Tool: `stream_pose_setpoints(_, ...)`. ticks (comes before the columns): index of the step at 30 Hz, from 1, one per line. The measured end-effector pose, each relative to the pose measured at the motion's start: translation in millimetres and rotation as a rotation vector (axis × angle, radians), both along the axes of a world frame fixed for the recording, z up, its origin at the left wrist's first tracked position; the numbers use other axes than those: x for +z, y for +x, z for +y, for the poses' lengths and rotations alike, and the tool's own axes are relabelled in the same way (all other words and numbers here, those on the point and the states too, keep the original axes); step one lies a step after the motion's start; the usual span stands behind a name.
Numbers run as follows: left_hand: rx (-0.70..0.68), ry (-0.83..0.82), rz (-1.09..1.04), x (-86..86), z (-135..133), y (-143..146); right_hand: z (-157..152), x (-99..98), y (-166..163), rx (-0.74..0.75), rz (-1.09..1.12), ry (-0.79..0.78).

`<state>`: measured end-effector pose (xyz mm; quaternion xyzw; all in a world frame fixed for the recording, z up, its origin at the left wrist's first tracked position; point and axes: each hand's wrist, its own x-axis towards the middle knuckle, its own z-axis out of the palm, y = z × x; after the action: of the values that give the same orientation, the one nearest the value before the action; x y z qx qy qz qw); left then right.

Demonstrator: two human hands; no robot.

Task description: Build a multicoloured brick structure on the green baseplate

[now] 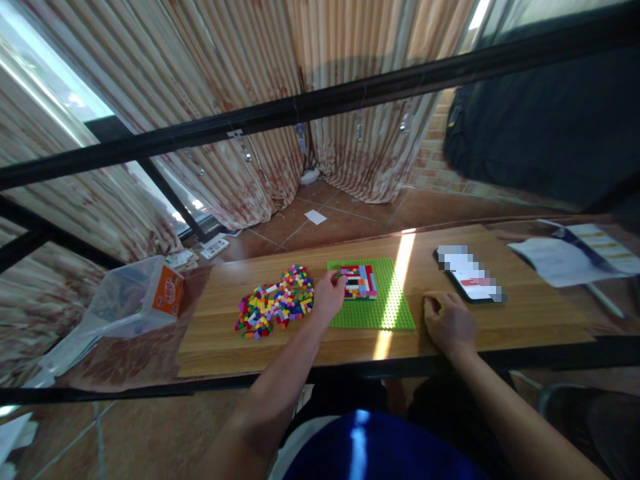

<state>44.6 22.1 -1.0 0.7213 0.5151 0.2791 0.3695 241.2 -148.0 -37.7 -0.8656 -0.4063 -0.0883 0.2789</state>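
A green baseplate (387, 303) lies on the wooden table (300, 347), with a small patch of coloured bricks (361, 280) built on its far left part. My left hand (329, 293) rests at the plate's left edge, fingers pinched together at the built patch; what they hold is too small to name. A heap of loose coloured bricks (277, 303) lies just left of that hand. My right hand (449, 321) rests on the table right of the plate, fingers curled loosely, with nothing seen in it.
A phone (470, 273) lies beyond my right hand. Papers (565, 260) and a pen (603, 300) are at the far right. A clear plastic bag with an orange box (167, 293) sits off the table's left end. A black bar (320, 103) crosses overhead.
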Motion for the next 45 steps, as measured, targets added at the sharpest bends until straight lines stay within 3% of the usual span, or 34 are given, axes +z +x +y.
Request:
stream_pose_setpoints(11, -0.015, 0.130, -0.041, -0.8, -11, 0, 0, 0.0, 0, -0.002, -0.018, -0.012)
stream_pose_setpoints(20, 0.012, 0.138, -0.090, -6.1, -12, 2, 0, -0.4, 0, -0.016, -0.012, -0.020)
stream_pose_setpoints(45, 0.093, -0.033, 0.004, 5.7, -8, 10, 1, 4.4, -2, 0.012, 0.063, -0.005)
